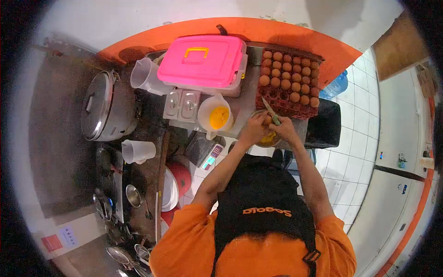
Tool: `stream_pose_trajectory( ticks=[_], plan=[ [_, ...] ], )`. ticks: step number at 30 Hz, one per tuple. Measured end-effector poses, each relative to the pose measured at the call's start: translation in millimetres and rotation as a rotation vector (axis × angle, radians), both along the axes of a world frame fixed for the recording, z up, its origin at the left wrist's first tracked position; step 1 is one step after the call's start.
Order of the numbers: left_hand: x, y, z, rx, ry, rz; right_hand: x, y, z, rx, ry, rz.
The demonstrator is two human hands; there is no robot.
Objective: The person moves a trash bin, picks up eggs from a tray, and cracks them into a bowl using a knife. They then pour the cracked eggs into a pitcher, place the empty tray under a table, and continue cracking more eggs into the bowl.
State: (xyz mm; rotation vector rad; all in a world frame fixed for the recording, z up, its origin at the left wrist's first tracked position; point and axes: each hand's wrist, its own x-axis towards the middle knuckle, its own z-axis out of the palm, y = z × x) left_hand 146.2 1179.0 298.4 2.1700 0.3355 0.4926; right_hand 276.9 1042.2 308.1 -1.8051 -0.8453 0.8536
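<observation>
In this kitchen, we see a grey metal counter (250,87) across the upper centre of the frame, below an orange-painted wall band (263,27). A dark red egg tray (314,112) of brown eggs occupies the upper right.

Just right of centre, our left hand (253,130) pinches a brown oval egg (267,120) above a round bowl (264,144) with yellow contents. Our right hand (287,129) is closed around the green handle of a pointed metal knife (269,108); we cannot tell whether its fingertips touch the egg.

We judge the egg light, smooth and brittle: support its widest part with light, even finger pressure. Hold the knife by its handle only.
</observation>
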Motion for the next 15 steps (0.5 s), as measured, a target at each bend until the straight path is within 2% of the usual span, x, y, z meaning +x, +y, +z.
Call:
stream_pose_trajectory(
  ticks=[2,6,9,11,15],
  plan=[
    [0,-3,-18,0.07,0.045,-0.049,-6,-1,4,-0.045,-0.035,-0.011],
    [-5,-7,-15,0.001,0.11,-0.041,-10,0,-14,-0.163,-0.036,0.004],
    [-6,-5,-21,0.023,0.17,-0.045,-19,4,-7,-0.14,-0.069,-0.009],
    [-7,-4,-21,-0.039,0.139,-0.028,-23,6,-6,0.003,-0.2,-0.099],
    [-4,-4,-43,0.022,0.092,-0.008,-21,5,-12,0.063,-0.198,-0.085]
  ],
)
